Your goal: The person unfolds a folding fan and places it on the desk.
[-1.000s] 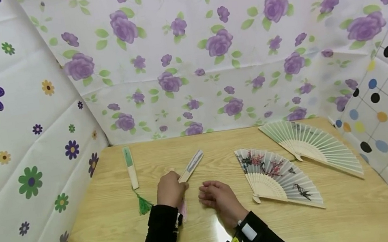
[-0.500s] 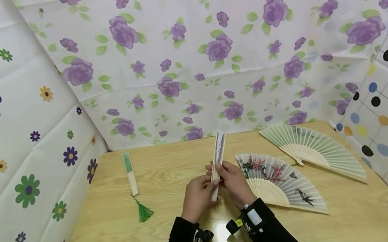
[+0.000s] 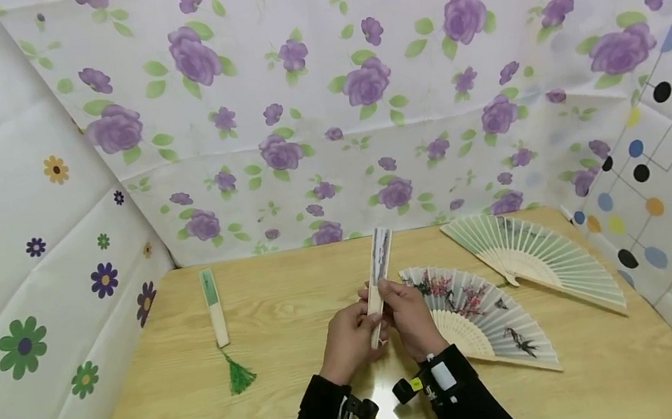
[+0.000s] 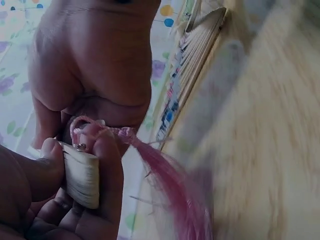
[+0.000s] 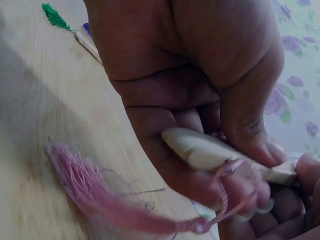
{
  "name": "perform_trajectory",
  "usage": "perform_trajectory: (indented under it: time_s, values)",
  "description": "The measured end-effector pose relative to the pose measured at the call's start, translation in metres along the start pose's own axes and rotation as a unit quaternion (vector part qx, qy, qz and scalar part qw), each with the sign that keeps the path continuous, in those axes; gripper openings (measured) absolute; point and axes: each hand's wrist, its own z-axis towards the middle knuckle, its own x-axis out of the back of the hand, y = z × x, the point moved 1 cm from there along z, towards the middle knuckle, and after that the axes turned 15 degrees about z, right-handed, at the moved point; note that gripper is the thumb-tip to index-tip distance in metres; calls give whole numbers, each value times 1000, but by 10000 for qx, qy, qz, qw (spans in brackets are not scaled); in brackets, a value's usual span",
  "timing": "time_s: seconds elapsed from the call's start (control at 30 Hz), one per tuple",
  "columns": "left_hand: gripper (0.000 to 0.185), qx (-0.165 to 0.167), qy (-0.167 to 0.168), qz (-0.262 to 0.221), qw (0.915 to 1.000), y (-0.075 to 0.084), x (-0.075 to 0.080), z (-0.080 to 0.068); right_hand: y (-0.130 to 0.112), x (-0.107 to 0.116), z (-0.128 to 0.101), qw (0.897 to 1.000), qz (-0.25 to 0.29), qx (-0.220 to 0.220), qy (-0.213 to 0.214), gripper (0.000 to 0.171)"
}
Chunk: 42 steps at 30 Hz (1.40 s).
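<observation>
Since a second ago, when it lay on the wooden table [image 3: 178,414] under the left hand [image 3: 348,335] alone, the closed fan [image 3: 379,281] has been lifted and stands nearly upright above the table's middle. Both the left hand and the right hand [image 3: 410,318] grip its lower end, and its pink tassel [image 5: 100,200] hangs below, blurred. Just right lies an open blossom fan [image 3: 483,310], beyond it an open green fan [image 3: 540,257], and well left a closed green-tasselled fan [image 3: 216,314].

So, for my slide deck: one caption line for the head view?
Both hands, left hand and right hand, grip a closed fan above a wooden table.
</observation>
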Motion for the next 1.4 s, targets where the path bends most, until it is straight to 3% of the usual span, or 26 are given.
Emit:
perform_trajectory:
  time_s: [0.23,0.5,0.63,0.87,0.97,1.13,1.4]
  values:
    - [22,141,-305,-207,9992,2,2,0,-3,-5,1,9995,-64,117,273,51]
    - [21,253,-396,-690,9965,-2,2,2,-1,-1,1,9994,-340,8,-96,47]
    - [20,303,-271,-669,9969,-1,1,3,-2,-3,0,9990,-429,143,-43,45]
    - [20,461,228,-828,9952,0,-7,5,-1,-13,-2,9945,-147,606,839,46]
    - [19,460,346,-702,9959,-1,-9,5,0,-15,-2,9927,-15,669,1000,48]
    - [20,432,172,-963,9943,-4,-8,7,1,-14,-2,9939,147,606,914,41]
    - [24,193,-157,-1152,9930,-8,1,9,-4,-6,-3,9994,-91,195,259,35]
